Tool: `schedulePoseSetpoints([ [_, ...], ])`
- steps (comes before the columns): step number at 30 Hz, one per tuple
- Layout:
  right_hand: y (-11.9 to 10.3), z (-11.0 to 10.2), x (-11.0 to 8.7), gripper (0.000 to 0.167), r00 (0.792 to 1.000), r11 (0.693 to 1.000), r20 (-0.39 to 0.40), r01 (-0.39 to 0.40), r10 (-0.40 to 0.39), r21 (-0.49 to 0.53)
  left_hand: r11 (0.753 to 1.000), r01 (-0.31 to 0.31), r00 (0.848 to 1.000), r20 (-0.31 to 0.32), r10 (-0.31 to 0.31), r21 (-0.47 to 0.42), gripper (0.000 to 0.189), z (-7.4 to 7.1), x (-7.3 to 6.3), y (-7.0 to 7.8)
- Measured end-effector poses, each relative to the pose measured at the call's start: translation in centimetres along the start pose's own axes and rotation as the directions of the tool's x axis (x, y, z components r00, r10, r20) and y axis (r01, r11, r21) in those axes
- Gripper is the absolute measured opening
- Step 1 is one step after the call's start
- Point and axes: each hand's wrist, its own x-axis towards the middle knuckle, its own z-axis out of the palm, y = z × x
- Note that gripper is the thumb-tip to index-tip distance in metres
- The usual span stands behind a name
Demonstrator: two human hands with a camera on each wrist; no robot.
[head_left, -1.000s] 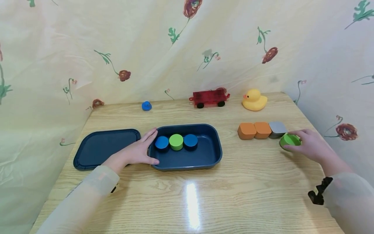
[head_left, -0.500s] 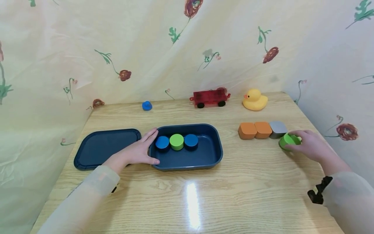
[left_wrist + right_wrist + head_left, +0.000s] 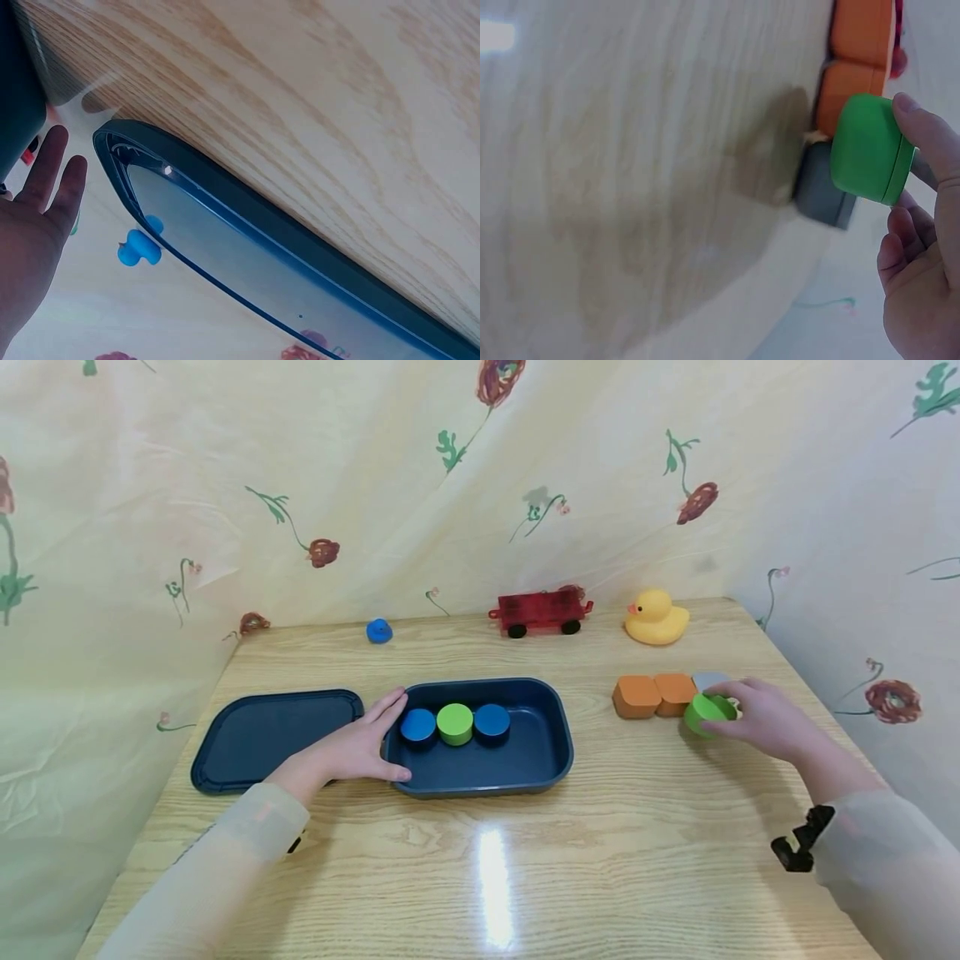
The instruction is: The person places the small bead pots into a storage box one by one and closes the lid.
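Note:
My right hand (image 3: 765, 718) pinches a green rounded block (image 3: 866, 150) with a seam line, thumb on one side and fingers on the other. The block is raised above the table and overlaps the grey block (image 3: 821, 184) in the right wrist view. Left of the grey block, two orange blocks (image 3: 636, 697) stand in the same row. My left hand (image 3: 352, 747) rests spread across the left end of a dark blue rectangular box (image 3: 517, 789), its fingers straight. Inside that box, a light green round piece (image 3: 454, 724) sits between two blue round pieces (image 3: 417, 727).
A flat dark blue lid (image 3: 273, 742) lies left of the box, beneath my left wrist. Along the back stand a small blue duck (image 3: 378, 631), a red toy wagon (image 3: 541, 613) and a yellow rubber duck (image 3: 656, 618). Floral cloth walls (image 3: 360, 460) enclose the wooden table (image 3: 390, 893).
My right hand has lifted the green block from the row's right end and moved it left, before the grey block. My left hand stays at the box.

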Motion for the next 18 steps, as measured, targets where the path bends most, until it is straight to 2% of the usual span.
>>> schedulePoseSetpoints([
  [14,-4.9,-0.5,2.5,0.060,0.997,0.996,0.037,0.062,-0.064,0.060,1.000,0.001,1.000,0.002,-0.001,-0.003,0.114,0.0,0.2,-0.2],
  [18,-6.6,-0.3,3.5,0.060,0.995,0.996,0.036,0.089,-0.090,0.030,1.000,0.001,1.000,0.002,-0.001,-0.003,0.114,0.1,0.1,-0.2],
])
